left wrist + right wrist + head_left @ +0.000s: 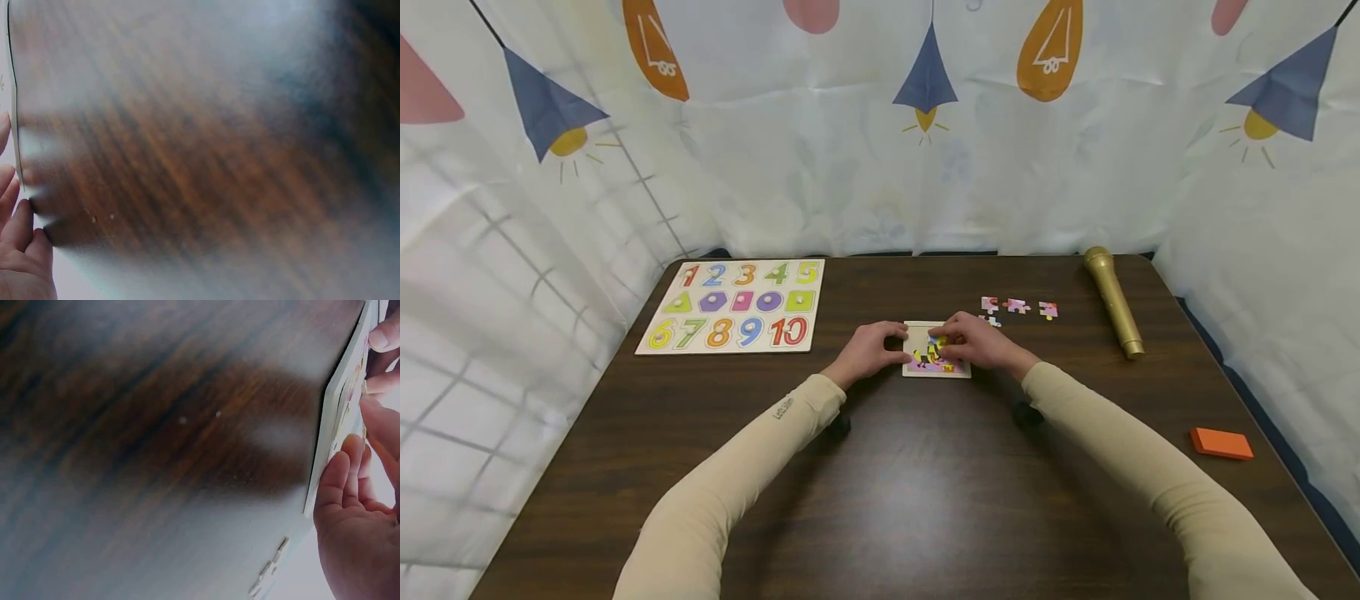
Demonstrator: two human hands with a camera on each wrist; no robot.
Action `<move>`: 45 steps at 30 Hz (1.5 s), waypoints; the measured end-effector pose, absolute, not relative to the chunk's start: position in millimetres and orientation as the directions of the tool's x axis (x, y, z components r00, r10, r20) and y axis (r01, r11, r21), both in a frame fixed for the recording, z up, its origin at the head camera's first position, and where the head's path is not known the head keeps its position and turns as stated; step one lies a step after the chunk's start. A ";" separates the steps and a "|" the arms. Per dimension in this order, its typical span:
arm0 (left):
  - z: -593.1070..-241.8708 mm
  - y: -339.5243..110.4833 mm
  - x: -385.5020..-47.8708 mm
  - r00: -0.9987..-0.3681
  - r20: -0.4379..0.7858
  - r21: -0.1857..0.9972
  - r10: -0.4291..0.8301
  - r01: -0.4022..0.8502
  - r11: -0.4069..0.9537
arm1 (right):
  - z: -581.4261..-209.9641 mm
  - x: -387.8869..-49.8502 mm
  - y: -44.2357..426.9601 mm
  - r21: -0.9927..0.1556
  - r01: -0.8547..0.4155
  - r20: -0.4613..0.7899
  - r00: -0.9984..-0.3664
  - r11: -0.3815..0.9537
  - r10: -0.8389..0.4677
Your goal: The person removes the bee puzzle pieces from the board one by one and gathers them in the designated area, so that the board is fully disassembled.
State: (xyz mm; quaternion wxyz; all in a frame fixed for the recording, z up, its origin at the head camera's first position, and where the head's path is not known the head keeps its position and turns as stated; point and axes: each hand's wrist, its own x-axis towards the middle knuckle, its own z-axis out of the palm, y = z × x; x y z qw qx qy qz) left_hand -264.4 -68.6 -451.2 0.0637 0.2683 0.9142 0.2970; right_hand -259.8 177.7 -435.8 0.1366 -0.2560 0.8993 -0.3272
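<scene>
A small jigsaw puzzle board with a pale frame and a partly filled yellow, black and pink picture lies flat on the table. My left hand grips its left edge, thumb near the front and fingers toward the back. Over the picture, the fingers of my right hand pinch a puzzle piece, mostly hidden by the fingertips. In the right wrist view the other fingers of the right hand rest along the board's frame. Several loose pink puzzle pieces lie behind the right hand.
A number and shape board lies at the back left of the dark wooden table. On the right are a gold microphone-shaped stick and an orange block. Patterned white curtains surround the table.
</scene>
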 end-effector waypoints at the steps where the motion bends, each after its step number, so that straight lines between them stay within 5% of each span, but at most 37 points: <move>1: -451.4 -68.7 -264.3 -0.849 0.042 0.578 0.527 0.450 0.681 | -435.6 -259.9 177.8 -0.658 -0.370 -0.076 -0.834 0.656 -0.546; 26: -452.6 -68.8 -263.2 -0.844 0.053 0.577 0.533 0.462 0.674 | -434.8 -269.4 246.1 -0.675 -0.226 -0.032 -0.942 0.702 -0.334; 45: -453.3 -68.3 -264.1 -0.847 0.041 0.582 0.530 0.452 0.676 | -442.3 -271.3 304.3 -0.603 -0.197 -0.080 -0.949 0.773 -0.305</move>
